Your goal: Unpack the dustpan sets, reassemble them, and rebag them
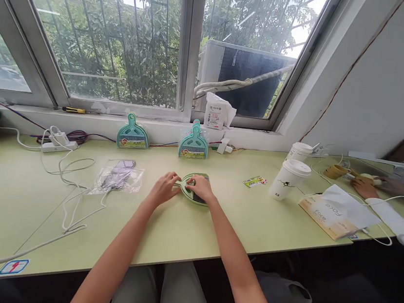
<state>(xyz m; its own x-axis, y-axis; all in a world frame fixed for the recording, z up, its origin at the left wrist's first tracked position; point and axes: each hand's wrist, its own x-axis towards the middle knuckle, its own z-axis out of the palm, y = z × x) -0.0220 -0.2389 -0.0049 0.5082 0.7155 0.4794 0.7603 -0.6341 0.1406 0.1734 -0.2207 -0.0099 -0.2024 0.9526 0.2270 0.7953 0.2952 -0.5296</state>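
Left hand rests on the desk with fingers curled at the handle end of a small green dustpan; whether it pinches the handle or merely touches it cannot be told from this view. Right hand lies over the top of the dustpan, fingers bent down on it in a light hold. The dustpan lies flat at the centre of the desk, directly ahead of the person, with a dark part showing under the right hand.

Judgement on handling: the item is small, light and likely to skid on the smooth top. One hand should pin the body flat while the other works at the handle, with gentle force, since thin plastic can flex or snap.

Surface: pale green laminate desk beneath a wide window. Two packaged teal dustpans stand against the sill. A clear plastic bag lies just left of the hands, white cables trail further left from a power strip. Two lidded paper cups stand to the right, near a small label and a white paper bag.

Room: a co-worker's hands are at work at the far right, well apart from the person's own. An outdoor air-conditioner unit and trees show beyond the glass.
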